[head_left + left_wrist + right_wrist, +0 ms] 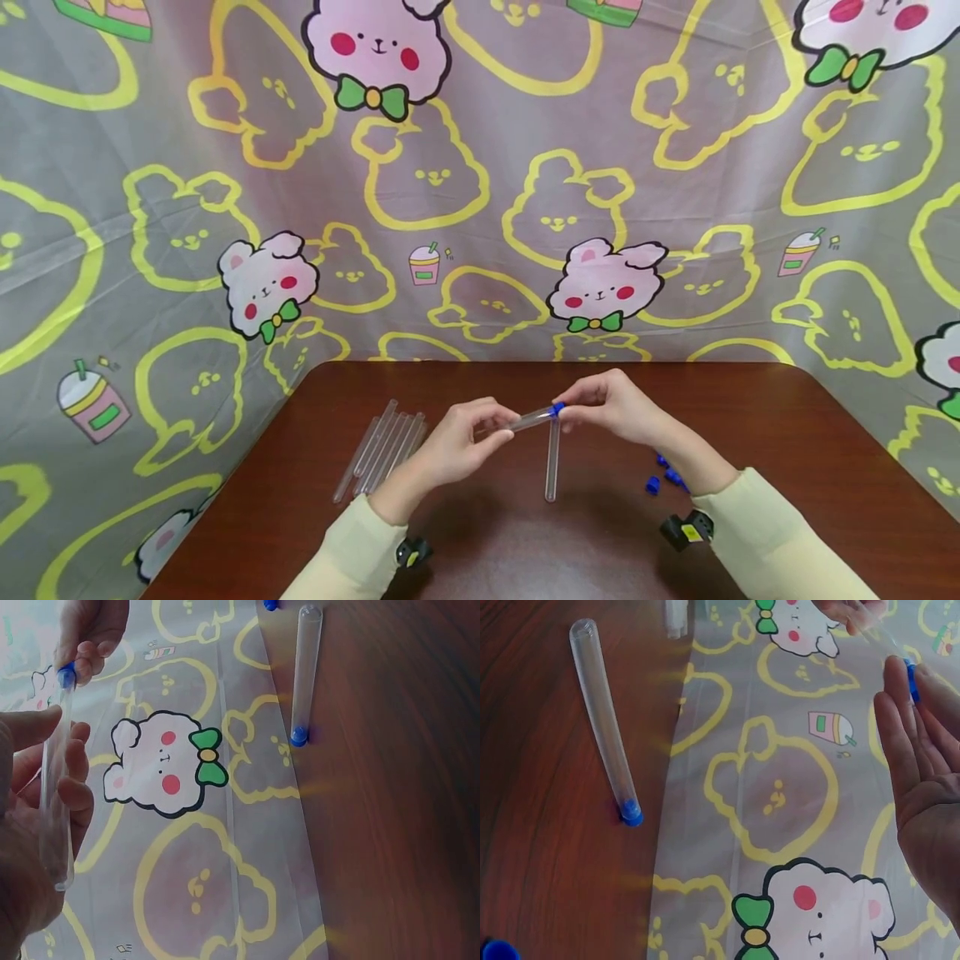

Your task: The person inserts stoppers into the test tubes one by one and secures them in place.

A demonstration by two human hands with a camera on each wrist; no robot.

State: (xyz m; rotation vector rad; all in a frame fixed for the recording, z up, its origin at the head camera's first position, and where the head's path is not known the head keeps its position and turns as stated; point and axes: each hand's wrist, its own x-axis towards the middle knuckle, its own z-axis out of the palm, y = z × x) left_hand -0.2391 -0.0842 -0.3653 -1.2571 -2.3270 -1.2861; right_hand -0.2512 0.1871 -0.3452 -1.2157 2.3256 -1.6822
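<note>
left hand [468,439] holds a clear tube [534,419] over the bench [262,533] | right hand [611,410] pinches its blue cap [557,409] | a capped tube [552,467] lies below on the bench | more tubes [382,452] lie left, loose caps [653,485] right

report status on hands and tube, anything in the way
Left hand holds clear tube. Right hand pinches blue cap at its end. No obstruction visible between hands.

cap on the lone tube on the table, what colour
Blue; the cap shows best in the right wrist view.
</note>
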